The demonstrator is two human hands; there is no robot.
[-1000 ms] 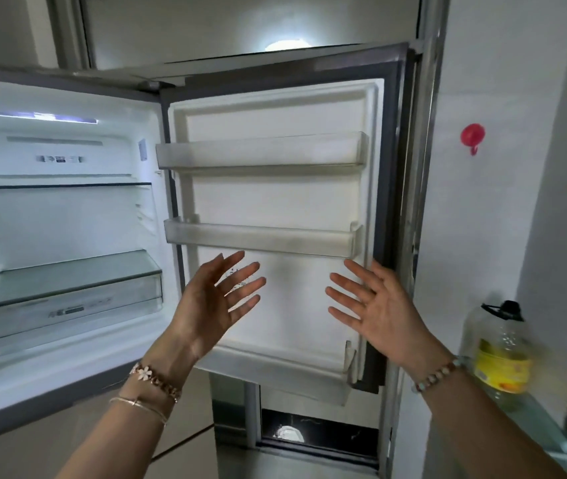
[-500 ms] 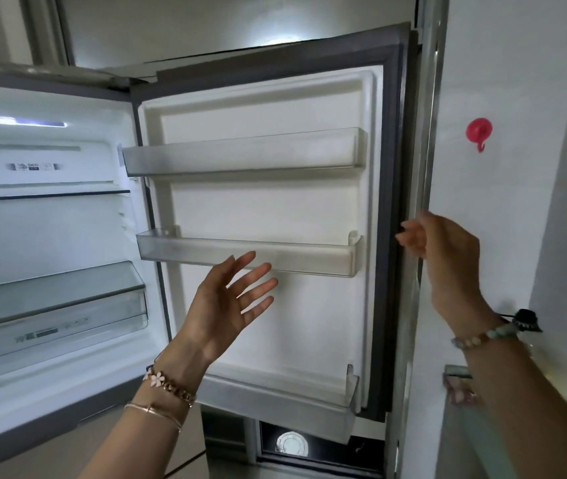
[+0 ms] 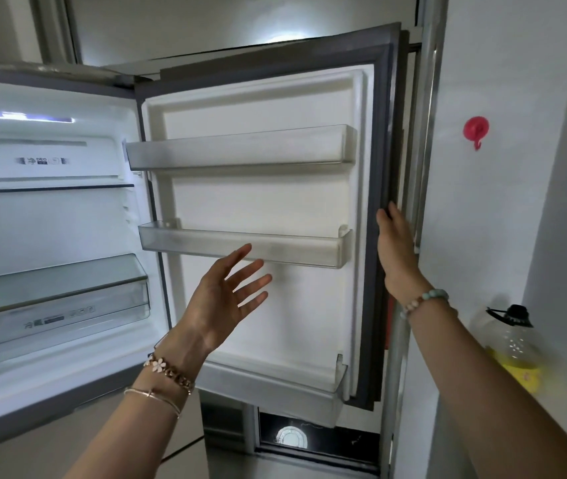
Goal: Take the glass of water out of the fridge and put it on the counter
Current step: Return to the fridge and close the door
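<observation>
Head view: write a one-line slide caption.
Right hand grips the outer edge of the open fridge door, left hand open and empty before its bare shelves; no glass visible.

The fridge (image 3: 50, 236) stands open on the left, and its door (image 3: 261, 216) is swung out to the right of the compartment. On the inner side of the door there are three bins: the upper bin (image 3: 240, 146), the middle bin (image 3: 244, 245) under it, and the lowest bin (image 3: 275, 388) at the bottom. Inside the compartment a shelf (image 3: 47, 187) lies above a drawer (image 3: 54, 302). To the right of the door is a wall (image 3: 503, 219) with a hook (image 3: 476, 130) on it. Lower and further right stands a bottle (image 3: 513, 350). The left hand (image 3: 221, 299) is in front of the door, just below the middle bin. The right hand (image 3: 396, 252) lies on the door's outer edge.
</observation>
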